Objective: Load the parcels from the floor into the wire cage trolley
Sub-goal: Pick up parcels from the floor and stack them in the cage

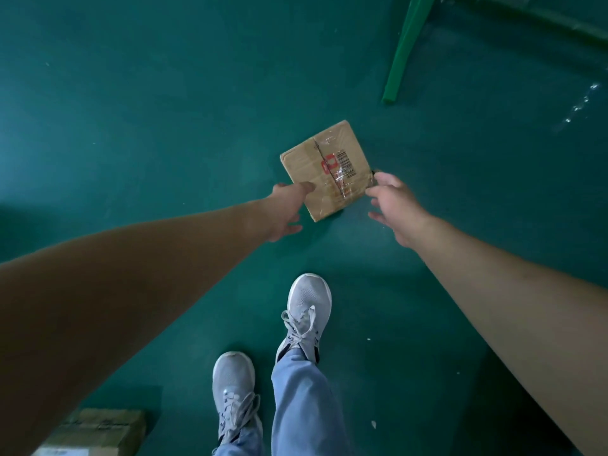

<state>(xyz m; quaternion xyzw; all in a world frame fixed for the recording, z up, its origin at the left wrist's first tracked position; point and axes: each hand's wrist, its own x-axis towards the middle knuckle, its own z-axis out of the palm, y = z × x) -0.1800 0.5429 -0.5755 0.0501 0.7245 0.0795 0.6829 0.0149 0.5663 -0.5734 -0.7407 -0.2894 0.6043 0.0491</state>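
head view, looking down: a taped cardboard parcel [327, 169] is lying on the green floor [148, 110] at frame centre. left hand [288, 209] is touching the parcel's lower-left edge, fingers loosely spread; right hand [394, 205] is hovering just beside its lower-right corner, fingers spread and holding nothing. grey sneakers [306, 311] are standing at lower centre; a second box [98, 429] is lying at lower left; a green bar [406, 44] is slanting at upper right.
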